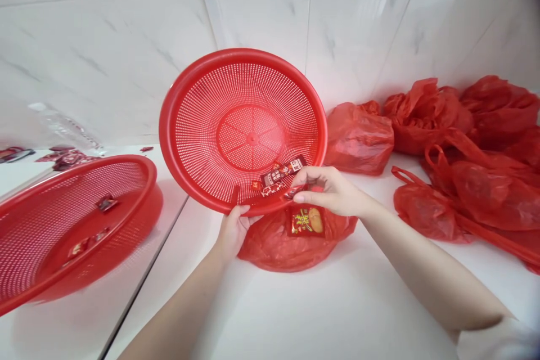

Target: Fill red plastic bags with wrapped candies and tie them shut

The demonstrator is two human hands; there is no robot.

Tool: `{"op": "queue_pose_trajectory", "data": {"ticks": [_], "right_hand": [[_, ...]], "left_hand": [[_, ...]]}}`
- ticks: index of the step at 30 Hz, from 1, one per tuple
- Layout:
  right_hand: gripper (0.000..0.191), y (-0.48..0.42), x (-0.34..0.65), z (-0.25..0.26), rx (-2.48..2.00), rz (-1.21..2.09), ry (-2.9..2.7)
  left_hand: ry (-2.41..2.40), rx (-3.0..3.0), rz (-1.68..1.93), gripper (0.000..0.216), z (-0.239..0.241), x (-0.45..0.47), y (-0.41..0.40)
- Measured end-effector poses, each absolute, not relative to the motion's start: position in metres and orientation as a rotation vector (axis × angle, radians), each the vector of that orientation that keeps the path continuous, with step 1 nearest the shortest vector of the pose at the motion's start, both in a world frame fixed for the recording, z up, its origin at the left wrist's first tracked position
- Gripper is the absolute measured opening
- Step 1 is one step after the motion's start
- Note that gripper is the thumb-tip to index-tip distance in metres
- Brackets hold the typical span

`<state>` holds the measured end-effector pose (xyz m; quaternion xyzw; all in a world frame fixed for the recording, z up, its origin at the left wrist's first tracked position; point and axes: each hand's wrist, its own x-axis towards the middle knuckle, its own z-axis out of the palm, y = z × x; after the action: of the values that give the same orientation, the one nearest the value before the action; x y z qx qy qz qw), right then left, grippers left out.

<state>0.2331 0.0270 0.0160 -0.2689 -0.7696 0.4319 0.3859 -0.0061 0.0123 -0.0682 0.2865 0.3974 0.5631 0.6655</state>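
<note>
A red plastic colander (198, 67) is tipped toward me, with its lower rim gripped by my left hand (234, 230). Several small wrapped snacks lie along its low side, among them a long dark packet (283, 171) with white lettering. My right hand (323, 188) reaches over that low rim, fingers closed on a small red wrapped snack (291, 193). Below the colander, a red plastic bag (278, 253) rests on the white table, and a red packet with yellow lettering (306, 221) shows at its top.
A second red colander (145, 180) with a few wrapped snacks stands at the left. Several red plastic bags (360, 140) fill the right side against the tiled wall (261, 11). A dark seam (143, 278) crosses the white surface. More wrappers (73, 158) lie at the back left.
</note>
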Motion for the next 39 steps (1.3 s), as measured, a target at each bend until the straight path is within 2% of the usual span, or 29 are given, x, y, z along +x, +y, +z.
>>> {"op": "queue_pose_trajectory", "data": {"ticks": [6, 16, 21, 23, 26, 30, 37, 39], "right_hand": [[0.018, 0.017, 0.239, 0.027, -0.737, 0.699, -2.072], [0.014, 0.02, 0.241, 0.03, -0.647, 0.734, -2.255], [0.032, 0.024, 0.235, 0.019, -0.768, 0.765, -2.356], [0.037, 0.027, 0.231, 0.011, -0.811, 0.693, -2.353], [0.034, 0.034, 0.224, -0.005, -0.859, 0.553, -2.383], [0.049, 0.04, 0.218, -0.022, -0.822, 0.446, -2.499], [0.012, 0.045, 0.222, -0.017, -0.814, 0.569, -2.365], [0.014, 0.046, 0.224, -0.014, -0.874, 0.64, -2.197]], "left_hand": [[0.923, 0.641, 1.273, 0.033, -0.068, -0.004, 0.012], [0.936, 0.631, 1.301, 0.029, -0.067, -0.003, 0.012], [0.919, 0.612, 1.265, 0.027, -0.068, -0.003, 0.011], [0.905, 0.626, 1.273, 0.031, -0.067, -0.002, 0.01], [0.889, 0.653, 1.26, 0.039, -0.066, 0.003, 0.006], [0.841, 0.657, 1.208, 0.04, -0.065, 0.007, 0.001], [0.901, 0.631, 1.231, 0.032, -0.067, 0.002, 0.007], [0.912, 0.614, 1.246, 0.027, -0.068, 0.0, 0.01]]}}
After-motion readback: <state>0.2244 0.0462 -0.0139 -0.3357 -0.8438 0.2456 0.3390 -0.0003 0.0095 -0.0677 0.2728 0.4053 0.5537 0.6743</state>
